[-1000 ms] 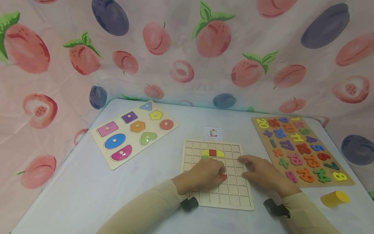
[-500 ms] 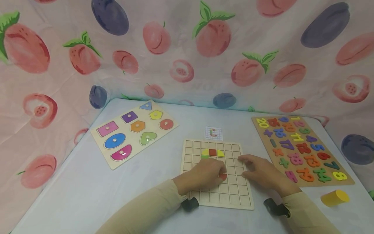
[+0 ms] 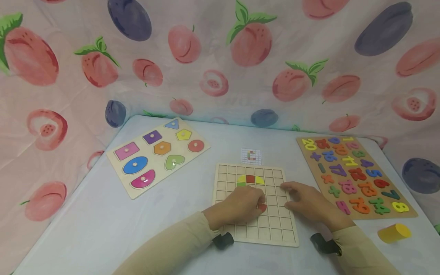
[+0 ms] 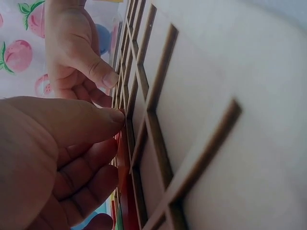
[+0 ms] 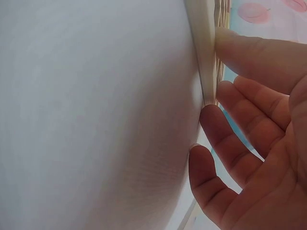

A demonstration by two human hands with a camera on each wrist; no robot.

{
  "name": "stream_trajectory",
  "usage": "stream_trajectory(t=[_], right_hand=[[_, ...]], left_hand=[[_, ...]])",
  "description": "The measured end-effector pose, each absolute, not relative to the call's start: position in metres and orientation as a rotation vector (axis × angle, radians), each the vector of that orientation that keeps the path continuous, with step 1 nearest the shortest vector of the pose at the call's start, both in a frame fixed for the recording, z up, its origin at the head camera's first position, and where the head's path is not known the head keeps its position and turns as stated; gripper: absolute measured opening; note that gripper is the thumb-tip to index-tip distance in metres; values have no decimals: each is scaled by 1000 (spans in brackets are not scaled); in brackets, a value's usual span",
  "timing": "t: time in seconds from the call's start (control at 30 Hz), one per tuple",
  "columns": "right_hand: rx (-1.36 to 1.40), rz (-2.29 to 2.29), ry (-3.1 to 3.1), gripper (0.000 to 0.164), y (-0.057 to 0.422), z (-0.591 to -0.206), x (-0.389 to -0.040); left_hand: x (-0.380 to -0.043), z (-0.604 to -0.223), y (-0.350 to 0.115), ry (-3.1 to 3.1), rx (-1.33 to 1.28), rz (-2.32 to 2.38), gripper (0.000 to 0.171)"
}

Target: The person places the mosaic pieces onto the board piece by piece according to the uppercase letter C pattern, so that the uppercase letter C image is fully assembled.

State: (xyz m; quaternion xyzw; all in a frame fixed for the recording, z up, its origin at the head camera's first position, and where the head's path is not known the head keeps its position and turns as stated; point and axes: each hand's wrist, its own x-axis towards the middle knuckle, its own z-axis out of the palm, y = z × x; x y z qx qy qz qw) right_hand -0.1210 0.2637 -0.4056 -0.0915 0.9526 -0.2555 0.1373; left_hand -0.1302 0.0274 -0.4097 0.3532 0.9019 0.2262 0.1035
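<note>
My left hand [image 3: 242,202] is over the middle of a wooden grid board [image 3: 275,236], its thumb and curled fingertips pinching a small red piece [image 3: 262,208] with a rounded corner. In the left wrist view the thumb tip meets the grid, with red pieces [image 4: 125,191] beneath the fingers. Beyond the knuckles lie a red square [image 3: 250,179], two yellow quarter-rounds [image 3: 259,180] and a green piece [image 3: 241,184], set in cells; the hand hides others. My right hand [image 3: 306,202] rests loosely at the board's right edge, thumb and fingertips touching the rim [image 5: 205,48].
A small pattern card [image 3: 251,156] lies just behind the board. To the left is a shape puzzle [image 3: 134,194] with knobs; to the right, a number puzzle [image 3: 319,175]. A yellow cylinder [image 3: 393,233] lies at the near right. Fruit-printed cloth [image 3: 220,57] walls the table.
</note>
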Motion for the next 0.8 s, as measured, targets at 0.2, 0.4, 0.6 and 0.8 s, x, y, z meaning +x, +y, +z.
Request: stream_trajectory(t=[0.2,0.4,0.6,0.8], right_hand=[[-273,-746,2756,57,265,-406,-122],[-238,-732,2751,57,263,-407,-121],[-222,-721,2753,57,261,-408,-119],[-244,-697,2779,52,261,-404,-116]], left_hand=[[-131,-409,27,2673,1029,656,20],[-134,-409,24,2676,953,655,25],[-140,-408,11,2690,817,678,32],[-147,-403,-10,2739,808,708,36]])
